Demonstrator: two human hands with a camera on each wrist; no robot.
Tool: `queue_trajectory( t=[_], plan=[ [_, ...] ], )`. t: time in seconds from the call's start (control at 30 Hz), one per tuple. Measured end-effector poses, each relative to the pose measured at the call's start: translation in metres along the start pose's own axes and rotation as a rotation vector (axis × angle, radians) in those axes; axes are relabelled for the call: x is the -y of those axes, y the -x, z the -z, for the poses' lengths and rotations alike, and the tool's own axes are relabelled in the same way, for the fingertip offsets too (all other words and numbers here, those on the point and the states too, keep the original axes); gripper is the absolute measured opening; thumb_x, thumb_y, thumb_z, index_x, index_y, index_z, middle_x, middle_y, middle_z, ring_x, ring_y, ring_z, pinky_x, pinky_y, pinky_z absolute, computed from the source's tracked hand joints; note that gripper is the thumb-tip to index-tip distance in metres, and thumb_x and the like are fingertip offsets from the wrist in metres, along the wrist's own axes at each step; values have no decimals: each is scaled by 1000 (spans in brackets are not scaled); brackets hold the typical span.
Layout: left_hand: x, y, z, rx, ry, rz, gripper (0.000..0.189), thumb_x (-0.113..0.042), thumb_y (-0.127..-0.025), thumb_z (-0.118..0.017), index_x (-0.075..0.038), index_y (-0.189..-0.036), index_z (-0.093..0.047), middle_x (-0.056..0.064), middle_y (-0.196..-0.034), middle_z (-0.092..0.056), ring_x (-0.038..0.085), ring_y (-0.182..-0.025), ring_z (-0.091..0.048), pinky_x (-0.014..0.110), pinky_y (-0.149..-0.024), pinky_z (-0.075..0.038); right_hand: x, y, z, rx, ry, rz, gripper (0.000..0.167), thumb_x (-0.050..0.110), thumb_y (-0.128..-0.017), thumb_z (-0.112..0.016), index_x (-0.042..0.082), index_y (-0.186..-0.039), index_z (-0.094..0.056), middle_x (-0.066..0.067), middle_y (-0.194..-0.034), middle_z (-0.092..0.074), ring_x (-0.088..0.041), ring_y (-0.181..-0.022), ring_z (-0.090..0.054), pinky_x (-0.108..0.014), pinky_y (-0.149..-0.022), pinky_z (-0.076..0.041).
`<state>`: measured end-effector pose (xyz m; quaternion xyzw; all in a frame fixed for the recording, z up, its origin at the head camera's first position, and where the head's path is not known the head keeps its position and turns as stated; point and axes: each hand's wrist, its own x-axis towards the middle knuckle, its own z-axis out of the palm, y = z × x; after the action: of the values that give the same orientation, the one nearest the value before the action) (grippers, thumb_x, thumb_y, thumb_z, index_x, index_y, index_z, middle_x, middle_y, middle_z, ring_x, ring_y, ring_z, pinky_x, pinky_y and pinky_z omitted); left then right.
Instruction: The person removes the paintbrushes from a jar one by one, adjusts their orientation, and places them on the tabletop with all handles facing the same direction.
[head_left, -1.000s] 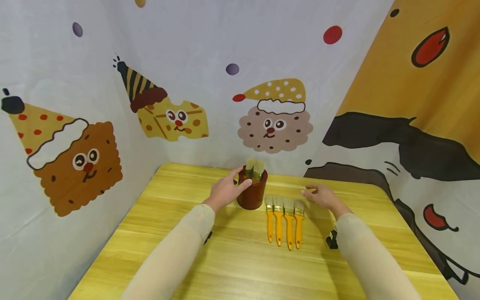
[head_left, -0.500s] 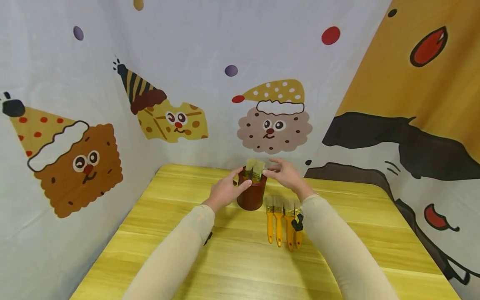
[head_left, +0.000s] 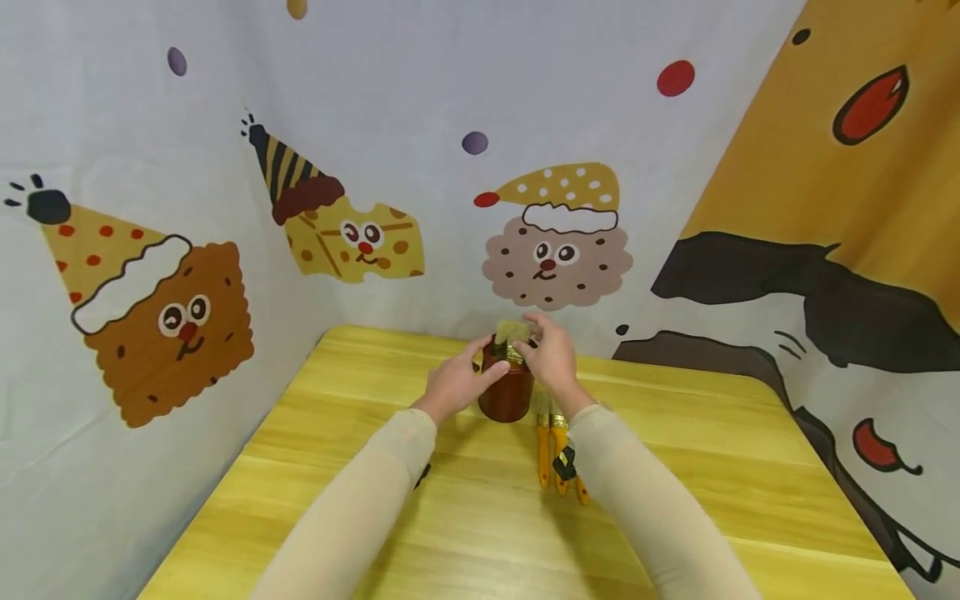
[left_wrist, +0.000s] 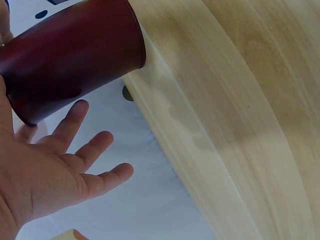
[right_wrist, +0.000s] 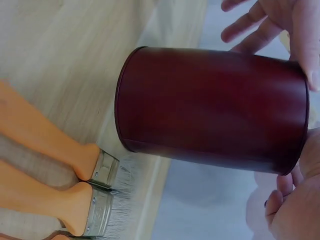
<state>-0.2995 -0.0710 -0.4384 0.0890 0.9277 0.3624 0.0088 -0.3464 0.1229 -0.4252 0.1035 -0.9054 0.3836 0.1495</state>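
Bristle-up brushes (head_left: 513,330) are held in a dark red cup (head_left: 507,398), stood near the table's (head_left: 315,467) far edge; one is pinched by the right hand (head_left: 553,358), the cup's left rim gripped between the left hand's (head_left: 457,387) thumb and forefinger, its other fingers spread; nearer, rightward, orange-handled brushes (head_left: 543,457) are laid out, partly covered by the right sleeve (head_left: 645,500)

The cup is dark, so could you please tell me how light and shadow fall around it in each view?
Head view: pale sheen on the table, soft shadows by the sleeves; left wrist view: faint shadow on the table; right wrist view: cup dull red, no sharp glare.
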Motion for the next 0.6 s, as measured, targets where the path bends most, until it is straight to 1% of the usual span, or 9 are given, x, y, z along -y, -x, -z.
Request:
queue_trajectory(
  t=[0.03,0.13,0.2,0.27,0.37,0.4,0.5,0.6],
  plan=[
    [0,0,0,1,2,3,78,-73,-104,-50,-38,-170,-29,8,-141,-72,32,-122,-71,76,-115,-36,2,1,0,-2,9,10,56,19,-98,-81,13,-150,-62,-17,-130,-73,-37,-118,-70,-55,-96,-60],
    [0,0,2,3,1,10,80,-76,-103,-48,-38,-170,-29,7,-143,-71,31,-125,-70,74,-114,-37,6,2,-1,2,55,45,54,20,-98,-81,12,-148,-63,-16,-113,-75,-36,-101,-72,-52,-89,-61],
    [0,0,3,4,-1,13,81,-77,-102,-47,-38,-170,-29,7,-144,-70,31,-125,-69,73,-114,-38,10,2,-2,14,106,41,55,22,-98,-81,14,-149,-63,-14,-107,-75,-35,-98,-69,-51,-88,-59],
    [0,0,3,6,-2,17,81,-78,-102,-47,-38,-170,-29,7,-144,-70,30,-126,-69,72,-113,-40,13,3,-2,29,162,33,57,23,-98,-81,16,-150,-62,-12,-105,-76,-35,-100,-68,-52,-90,-58],
    [1,2,2,3,2,21,80,-77,-102,-48,-39,-170,-30,7,-144,-70,30,-127,-69,74,-115,-38,17,5,-2,61,250,21,62,25,-97,-82,21,-154,-58,-11,-109,-77,-38,-113,-65,-55,-97,-56],
    [1,2,2,3,4,22,80,-77,-102,-49,-39,-170,-30,7,-145,-70,30,-128,-68,75,-115,-37,18,6,-2,69,265,18,63,25,-97,-82,22,-155,-57,-11,-109,-77,-38,-114,-64,-56,-98,-56],
    [0,4,1,9,8,24,79,-77,-102,-48,-40,-169,-31,6,-147,-69,30,-131,-67,78,-117,-32,19,7,0,91,285,14,66,24,-97,-82,22,-158,-55,-11,-108,-78,-36,-113,-65,-54,-96,-57],
    [-1,2,2,15,8,23,80,-79,-101,-47,-42,-169,-29,6,-146,-69,30,-131,-67,78,-116,-33,19,7,3,91,261,23,67,22,-98,-81,21,-159,-53,-12,-109,-79,-33,-108,-70,-51,-91,-61]
  ],
)
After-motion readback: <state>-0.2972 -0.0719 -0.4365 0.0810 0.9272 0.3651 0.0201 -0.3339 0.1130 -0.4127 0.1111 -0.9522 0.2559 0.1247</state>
